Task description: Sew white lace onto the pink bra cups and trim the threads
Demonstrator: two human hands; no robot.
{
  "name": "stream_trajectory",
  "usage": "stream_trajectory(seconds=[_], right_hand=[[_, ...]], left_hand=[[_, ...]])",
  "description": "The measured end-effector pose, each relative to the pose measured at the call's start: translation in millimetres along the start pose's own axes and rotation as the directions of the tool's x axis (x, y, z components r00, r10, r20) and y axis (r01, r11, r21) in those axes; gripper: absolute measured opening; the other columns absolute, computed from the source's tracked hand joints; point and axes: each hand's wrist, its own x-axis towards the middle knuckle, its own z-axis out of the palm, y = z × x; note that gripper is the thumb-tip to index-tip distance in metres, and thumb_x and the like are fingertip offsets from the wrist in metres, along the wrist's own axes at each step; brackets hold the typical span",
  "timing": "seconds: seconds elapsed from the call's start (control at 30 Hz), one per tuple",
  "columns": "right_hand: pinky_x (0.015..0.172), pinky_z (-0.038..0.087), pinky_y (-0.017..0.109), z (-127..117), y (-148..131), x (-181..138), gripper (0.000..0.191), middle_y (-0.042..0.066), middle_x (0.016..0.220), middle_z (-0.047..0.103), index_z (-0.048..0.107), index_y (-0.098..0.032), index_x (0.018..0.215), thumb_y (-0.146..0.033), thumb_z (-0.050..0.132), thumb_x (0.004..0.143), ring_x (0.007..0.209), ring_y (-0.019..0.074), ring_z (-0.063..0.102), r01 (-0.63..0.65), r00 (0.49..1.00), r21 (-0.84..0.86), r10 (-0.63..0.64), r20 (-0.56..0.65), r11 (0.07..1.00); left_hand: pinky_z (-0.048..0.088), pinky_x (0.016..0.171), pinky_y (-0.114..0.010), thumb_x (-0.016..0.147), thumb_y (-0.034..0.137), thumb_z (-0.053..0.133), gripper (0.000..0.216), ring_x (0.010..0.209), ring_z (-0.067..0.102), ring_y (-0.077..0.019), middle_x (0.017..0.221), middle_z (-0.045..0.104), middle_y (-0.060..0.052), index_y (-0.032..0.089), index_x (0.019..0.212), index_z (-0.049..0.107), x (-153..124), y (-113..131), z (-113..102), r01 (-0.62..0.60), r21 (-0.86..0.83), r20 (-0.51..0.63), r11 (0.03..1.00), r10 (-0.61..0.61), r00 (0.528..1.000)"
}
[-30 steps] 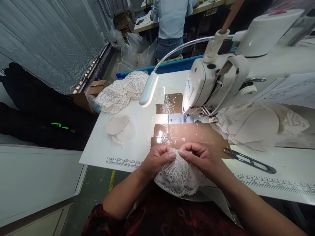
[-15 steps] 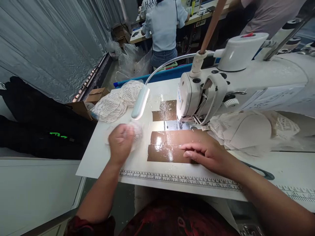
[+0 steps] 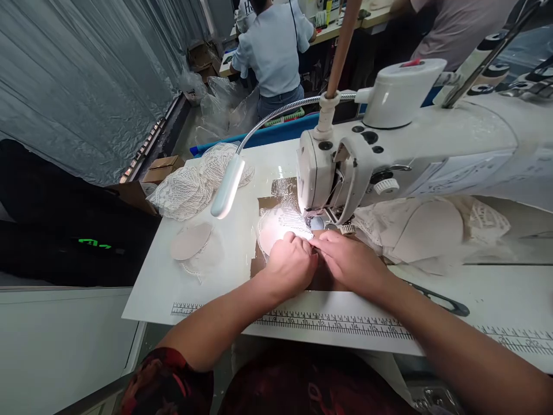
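A pale lace-covered cup piece (image 3: 276, 226) lies on the brown-taped bed in front of the sewing machine (image 3: 322, 173). Its right end comes close to the needle area. My left hand (image 3: 294, 262) is closed on the near edge of this piece. Fingertips of my right hand (image 3: 348, 259) pinch the same piece at its right corner, touching the left hand's fingers. Both hands partly cover the brown tape (image 3: 326, 280). To the left, another pale oval cup piece (image 3: 190, 242) with lace rests on the white table.
A heap of white lace pieces (image 3: 185, 193) lies at the table's back left. The lamp (image 3: 228, 184) hangs over the table on a bendy neck. More lace and cups (image 3: 436, 230) sit right of the needle, above dark scissors (image 3: 444, 301). A co-worker (image 3: 274, 52) sits beyond.
My left hand has moved right, carrying the lace cup piece from the table's left side to the needle area. My right hand has closed on its corner. The view has shifted slightly.
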Motion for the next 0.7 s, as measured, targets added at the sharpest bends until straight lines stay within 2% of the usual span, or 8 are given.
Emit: stream_trajectory(seconds=[0.07,0.13,0.23,0.43,0.53,0.7], right_hand=[[0.059,0.036,0.027,7,-2,-1,0.028,0.006,0.09,0.065,0.067,-0.019,0.1,-0.017,0.042,0.088,0.074,0.0163,0.058,0.013,1.0,-0.129,-0.015,-0.012,0.992],[0.057,0.035,0.028,11,-4,-3,0.029,0.007,0.09,0.065,0.067,-0.018,0.101,-0.014,0.043,0.087,0.071,0.0166,0.057,0.032,0.998,-0.244,-0.043,-0.043,0.969],[0.059,0.036,0.031,15,-3,-5,0.035,0.007,0.093,0.067,0.066,-0.017,0.108,-0.007,0.04,0.086,0.074,0.018,0.058,0.062,0.993,-0.345,-0.094,-0.075,0.936],[0.059,0.038,0.032,16,-4,-1,0.036,0.009,0.097,0.068,0.066,-0.017,0.111,-0.007,0.04,0.088,0.074,0.0189,0.059,0.036,0.99,-0.405,-0.087,-0.108,0.914],[0.053,0.035,0.031,13,-6,5,0.037,0.009,0.096,0.068,0.066,-0.018,0.111,-0.007,0.041,0.086,0.065,0.0171,0.058,-0.017,0.995,-0.403,-0.022,-0.092,0.915],[0.046,0.03,0.032,12,-6,11,0.039,0.009,0.094,0.067,0.064,-0.019,0.117,-0.01,0.044,0.085,0.06,0.0162,0.056,-0.069,0.996,-0.403,0.037,-0.087,0.912]], left_hand=[[0.049,0.071,-0.036,0.094,0.023,0.037,0.032,0.076,0.058,-0.0209,0.083,0.063,-0.012,0.011,0.085,0.065,-4,-10,-7,0.008,-0.14,-0.042,0.99,-0.014,0.999],[0.051,0.075,-0.033,0.094,0.024,0.039,0.029,0.087,0.059,-0.0194,0.101,0.065,-0.011,0.014,0.094,0.066,-7,-20,-8,-0.006,-0.262,-0.081,0.965,-0.016,0.997],[0.052,0.08,-0.037,0.094,0.025,0.041,0.029,0.091,0.059,-0.0203,0.118,0.063,-0.011,0.016,0.108,0.065,-7,-29,1,-0.051,-0.288,-0.136,0.956,0.012,0.991],[0.05,0.081,-0.044,0.094,0.024,0.04,0.031,0.087,0.059,-0.0226,0.123,0.062,-0.01,0.02,0.111,0.065,2,-35,20,-0.082,-0.31,-0.178,0.947,0.026,0.984],[0.05,0.08,-0.046,0.093,0.024,0.041,0.031,0.087,0.06,-0.0238,0.121,0.063,-0.009,0.022,0.11,0.066,9,-40,20,-0.08,-0.329,-0.178,0.941,0.021,0.984],[0.048,0.077,-0.045,0.094,0.025,0.036,0.034,0.084,0.06,-0.0252,0.118,0.064,-0.012,0.019,0.106,0.067,16,-47,14,-0.093,-0.325,-0.169,0.941,0.039,0.985]])
